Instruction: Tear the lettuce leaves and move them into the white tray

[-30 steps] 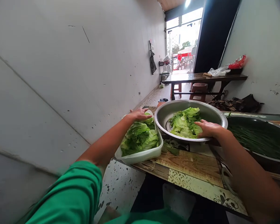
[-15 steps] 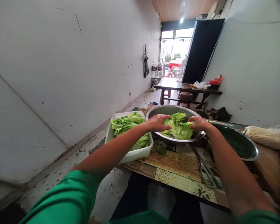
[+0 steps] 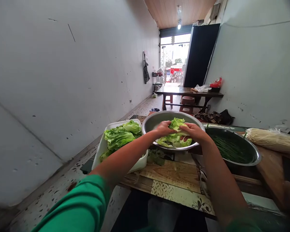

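Both hands are over a wide steel basin (image 3: 148,124) that holds loose green lettuce leaves (image 3: 170,141). A bunch of lettuce (image 3: 178,123) is lifted between them. My left hand (image 3: 164,128) grips its left side, fingers closed around the edge. On the right side, my right hand (image 3: 192,132) has its thumb on top and its fingers curled beneath the leaves. Left of the basin stands a white plastic tub (image 3: 143,163) heaped with more lettuce (image 3: 119,138); my left forearm crosses over its near side.
Right of my right forearm sits a second basin (image 3: 258,158) with long green stalks (image 3: 229,149). Enoki-like pale strands in a bag (image 3: 272,139) lie beyond it. Scissors (image 3: 203,180) rest on the patterned table (image 3: 174,193), partly behind my arm. Scraps of leaf (image 3: 156,158) lie before the basin.
My hands have come closer together and now hold the lettuce between them. The right hand has shifted from the basin's right side toward the middle. The view has swung slightly right.
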The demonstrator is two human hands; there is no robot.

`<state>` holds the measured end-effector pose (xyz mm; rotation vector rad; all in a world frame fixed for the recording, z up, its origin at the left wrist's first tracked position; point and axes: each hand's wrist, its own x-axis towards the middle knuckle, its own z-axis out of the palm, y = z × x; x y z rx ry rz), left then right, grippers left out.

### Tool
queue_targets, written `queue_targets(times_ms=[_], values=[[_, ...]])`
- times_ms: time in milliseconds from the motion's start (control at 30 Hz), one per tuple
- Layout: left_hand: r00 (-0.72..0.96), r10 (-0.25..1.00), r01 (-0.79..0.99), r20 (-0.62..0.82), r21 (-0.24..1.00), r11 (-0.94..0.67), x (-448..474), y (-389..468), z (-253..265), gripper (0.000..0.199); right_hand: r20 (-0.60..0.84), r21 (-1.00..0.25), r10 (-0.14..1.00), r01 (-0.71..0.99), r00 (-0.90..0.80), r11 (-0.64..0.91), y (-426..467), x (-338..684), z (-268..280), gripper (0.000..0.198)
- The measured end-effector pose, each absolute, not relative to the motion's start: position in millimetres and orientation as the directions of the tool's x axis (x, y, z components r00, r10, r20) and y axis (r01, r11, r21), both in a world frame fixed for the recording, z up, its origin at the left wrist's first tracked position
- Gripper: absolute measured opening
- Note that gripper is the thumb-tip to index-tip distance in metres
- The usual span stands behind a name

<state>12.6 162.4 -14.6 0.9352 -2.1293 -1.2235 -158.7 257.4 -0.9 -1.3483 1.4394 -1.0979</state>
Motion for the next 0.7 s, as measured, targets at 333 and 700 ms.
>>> queue_targets(times_ms=[333,700], values=[[-0.203,-0.836,-0.782,0.51,0.429,0.452,129.4,132.0,40.2,0.039,-0.192,0.049,-0.943,-0.963,-0.271,0.267,241.3,-163.3,-22.7,0.055],[-0.48,-0.875,-0.864,-0.065,0.209,0.458,215.6,131.6,20.9,0.046,-0.314,0.1,-0.936,-0.986,-0.158,0.133,231.3,-170.9,-31.3,0.046]])
